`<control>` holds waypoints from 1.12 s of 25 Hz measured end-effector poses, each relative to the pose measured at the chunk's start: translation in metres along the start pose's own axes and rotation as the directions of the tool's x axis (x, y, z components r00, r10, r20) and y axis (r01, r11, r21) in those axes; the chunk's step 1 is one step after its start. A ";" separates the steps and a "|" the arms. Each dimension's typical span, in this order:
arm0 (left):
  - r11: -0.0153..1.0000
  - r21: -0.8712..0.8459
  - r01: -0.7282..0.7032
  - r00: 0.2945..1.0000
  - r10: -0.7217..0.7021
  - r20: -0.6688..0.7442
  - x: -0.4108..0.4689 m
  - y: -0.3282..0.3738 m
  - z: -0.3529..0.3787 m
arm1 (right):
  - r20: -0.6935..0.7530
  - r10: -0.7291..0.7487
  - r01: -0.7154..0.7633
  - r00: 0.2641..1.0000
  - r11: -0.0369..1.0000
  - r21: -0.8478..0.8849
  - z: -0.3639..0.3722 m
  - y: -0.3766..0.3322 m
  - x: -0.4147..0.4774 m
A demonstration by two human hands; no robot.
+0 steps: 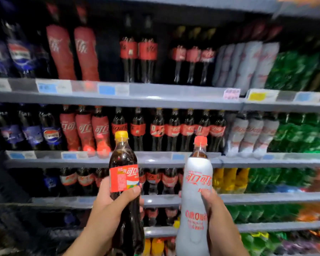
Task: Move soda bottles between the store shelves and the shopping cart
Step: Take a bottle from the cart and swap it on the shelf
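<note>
Clasping a dark cola bottle [125,163] at its label in the left grip [109,206], a white bottle [196,191] at mid-body in the right grip [214,215]. Both upright, caps up, side by side before the shelves [118,100]. Matching white row [251,133] up-right, likely nearer the right grip.

The left hand [107,206] grips a yellow-capped cola bottle [125,174] upright. Just right, the right hand [213,209] grips a silver-sleeved bottle [196,182]. Stocked shelves [118,97] stand beyond.
</note>
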State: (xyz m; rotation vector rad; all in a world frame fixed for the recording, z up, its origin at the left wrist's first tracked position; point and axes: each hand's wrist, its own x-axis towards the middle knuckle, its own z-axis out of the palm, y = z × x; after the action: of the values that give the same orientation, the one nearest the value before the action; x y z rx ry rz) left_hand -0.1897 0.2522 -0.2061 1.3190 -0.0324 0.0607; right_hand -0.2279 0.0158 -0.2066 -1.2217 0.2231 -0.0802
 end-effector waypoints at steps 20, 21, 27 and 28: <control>0.790 0.269 -0.550 0.833 0.498 0.240 0.100 0.116 0.219 | -0.083 -0.659 0.534 0.748 0.672 -0.513 -0.108 -0.221 0.080; 0.773 0.276 -0.571 0.819 0.514 0.253 0.108 0.118 0.223 | -0.089 -0.682 0.542 0.726 0.647 -0.536 -0.109 -0.228 0.090; 0.748 0.242 -0.619 0.780 0.549 0.299 0.164 0.123 0.246 | -0.109 -0.768 0.583 0.632 0.563 -0.586 -0.127 -0.266 0.140; 0.746 0.238 -0.622 0.777 0.551 0.304 0.170 0.121 0.252 | -0.120 -0.785 0.596 0.607 0.550 -0.585 -0.133 -0.272 0.147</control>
State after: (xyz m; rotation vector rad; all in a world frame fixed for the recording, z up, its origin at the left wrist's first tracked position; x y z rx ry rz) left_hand -0.0246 0.0431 -0.0162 1.6021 -0.6613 0.4878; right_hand -0.0971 -0.2263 -0.0132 -1.7555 0.0526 -1.0538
